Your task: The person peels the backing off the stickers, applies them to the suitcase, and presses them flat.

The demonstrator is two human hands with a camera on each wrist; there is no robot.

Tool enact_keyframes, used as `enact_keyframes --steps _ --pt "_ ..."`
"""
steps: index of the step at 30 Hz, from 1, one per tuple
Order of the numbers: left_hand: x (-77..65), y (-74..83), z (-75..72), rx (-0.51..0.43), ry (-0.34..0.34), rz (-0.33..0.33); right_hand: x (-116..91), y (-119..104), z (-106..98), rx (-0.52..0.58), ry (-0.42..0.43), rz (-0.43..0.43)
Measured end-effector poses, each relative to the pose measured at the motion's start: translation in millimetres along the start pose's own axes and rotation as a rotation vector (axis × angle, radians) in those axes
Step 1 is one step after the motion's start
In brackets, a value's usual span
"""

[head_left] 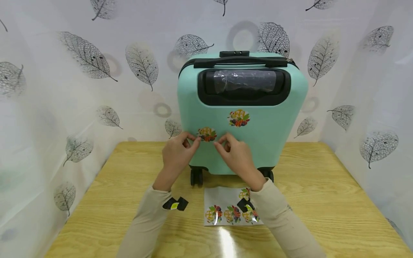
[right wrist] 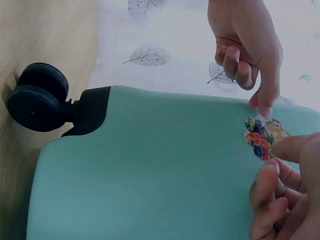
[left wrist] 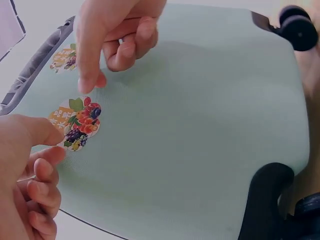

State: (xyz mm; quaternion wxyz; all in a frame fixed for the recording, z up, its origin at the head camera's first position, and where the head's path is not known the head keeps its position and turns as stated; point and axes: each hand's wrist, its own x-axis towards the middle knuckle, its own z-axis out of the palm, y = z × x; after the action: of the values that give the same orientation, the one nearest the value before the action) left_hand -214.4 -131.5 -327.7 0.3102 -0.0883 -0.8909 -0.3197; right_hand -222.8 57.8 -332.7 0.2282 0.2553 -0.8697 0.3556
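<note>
Orange-and-red fruit sticker (head_left: 207,134) — likely light, flexible and prone to creasing, best taken by its rim — lies against or just before a mint suitcase (head_left: 262,138), below and left of a second sticker (head_left: 238,118). Left hand (head_left: 178,151) and right hand (head_left: 237,153) pinch opposite edges between thumb and fingers, forearms (head_left: 146,215) converging over the worktop (head_left: 326,186).

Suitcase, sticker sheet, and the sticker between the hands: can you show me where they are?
Suitcase (head_left: 262,132): head view, its green front.
Sticker sheet (head_left: 221,196): head view, its bare upper part.
Sticker between the hands (head_left: 207,134): head view, its printed middle.
</note>
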Motion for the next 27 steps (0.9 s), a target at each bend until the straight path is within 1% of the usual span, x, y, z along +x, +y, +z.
enact_keyframes --steps 4,7,11,16,21,27 --pt "-0.1 0.5 -1.7 -0.03 -0.025 0.007 -2 1 -7 0.12 -0.11 0.103" --pt "0.9 1.6 -2.6 -0.052 -0.037 0.029 -1 1 -11 0.186 -0.161 0.138" --pt "4.5 4.0 -3.4 -0.09 -0.05 0.084 4 -2 -16 0.231 -0.21 0.139" --pt "9.7 7.7 -3.7 -0.121 -0.068 0.153 11 -10 -19 0.199 -0.267 0.1" --pt "13.0 9.6 -4.4 -0.14 -0.082 0.153 16 -14 -18 0.171 -0.313 0.077" --pt "13.5 9.6 -3.2 -0.155 -0.103 0.165 21 -16 -17 0.221 -0.318 0.074"
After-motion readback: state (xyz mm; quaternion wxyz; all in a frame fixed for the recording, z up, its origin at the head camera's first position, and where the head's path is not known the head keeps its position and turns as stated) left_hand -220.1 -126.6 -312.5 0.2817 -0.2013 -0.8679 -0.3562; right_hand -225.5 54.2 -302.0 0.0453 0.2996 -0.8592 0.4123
